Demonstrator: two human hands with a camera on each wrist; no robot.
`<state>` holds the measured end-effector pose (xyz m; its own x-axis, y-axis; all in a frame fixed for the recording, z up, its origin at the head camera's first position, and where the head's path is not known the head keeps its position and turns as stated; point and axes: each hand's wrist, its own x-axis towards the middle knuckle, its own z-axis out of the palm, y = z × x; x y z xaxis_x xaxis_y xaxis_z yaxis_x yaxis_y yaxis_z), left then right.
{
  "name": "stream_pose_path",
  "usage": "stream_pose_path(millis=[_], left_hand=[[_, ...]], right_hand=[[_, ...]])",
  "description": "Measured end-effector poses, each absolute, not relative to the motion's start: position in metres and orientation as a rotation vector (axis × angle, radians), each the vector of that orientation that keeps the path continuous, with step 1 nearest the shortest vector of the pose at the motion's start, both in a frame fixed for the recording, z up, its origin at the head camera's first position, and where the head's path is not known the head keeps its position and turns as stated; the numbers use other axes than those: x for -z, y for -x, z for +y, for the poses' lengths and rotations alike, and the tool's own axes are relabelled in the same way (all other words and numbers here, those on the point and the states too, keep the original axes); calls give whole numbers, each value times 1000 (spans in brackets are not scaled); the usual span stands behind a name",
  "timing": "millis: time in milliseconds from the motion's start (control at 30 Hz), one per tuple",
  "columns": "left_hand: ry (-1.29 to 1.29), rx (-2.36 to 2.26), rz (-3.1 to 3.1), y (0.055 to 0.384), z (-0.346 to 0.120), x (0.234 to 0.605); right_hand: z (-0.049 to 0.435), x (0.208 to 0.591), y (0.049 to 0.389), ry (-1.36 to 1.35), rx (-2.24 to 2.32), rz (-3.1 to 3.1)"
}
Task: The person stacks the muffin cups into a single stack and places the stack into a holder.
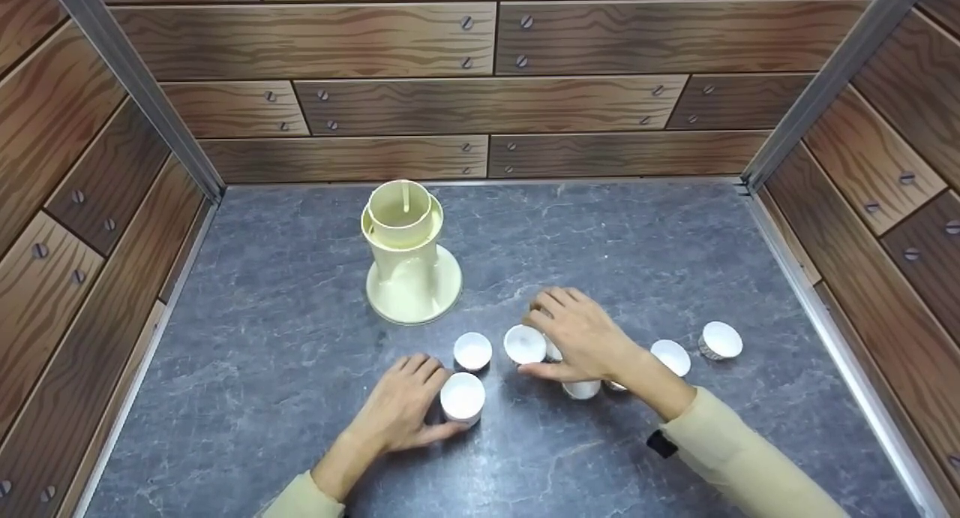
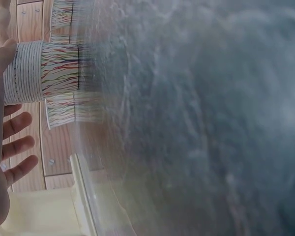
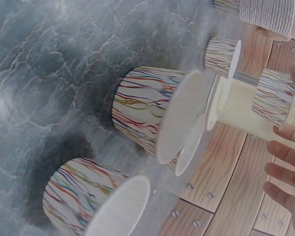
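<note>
Multicoloured squiggly print (image 2: 60, 69) on white cups (image 1: 463, 398) in both hands (image 1: 401, 407) (image 1: 581, 341)

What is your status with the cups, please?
Left hand holding cup stack, upright. Right hand holding one cup, raised. Loose cups near right hand.

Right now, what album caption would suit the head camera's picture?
Left hand holding a stack of cups, right hand gripping another cup, near a pale yellow stand.
</note>
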<state>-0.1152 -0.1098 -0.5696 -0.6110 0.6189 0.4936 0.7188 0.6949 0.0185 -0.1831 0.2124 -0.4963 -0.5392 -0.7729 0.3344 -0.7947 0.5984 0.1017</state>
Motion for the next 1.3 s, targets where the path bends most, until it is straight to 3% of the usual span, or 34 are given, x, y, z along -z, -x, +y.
stream_pose_path(millis=[1300], left_hand=[[1014,356,-2475,116,-109,571]], right_hand=[[189,475,159,-1343,-214,-2362]])
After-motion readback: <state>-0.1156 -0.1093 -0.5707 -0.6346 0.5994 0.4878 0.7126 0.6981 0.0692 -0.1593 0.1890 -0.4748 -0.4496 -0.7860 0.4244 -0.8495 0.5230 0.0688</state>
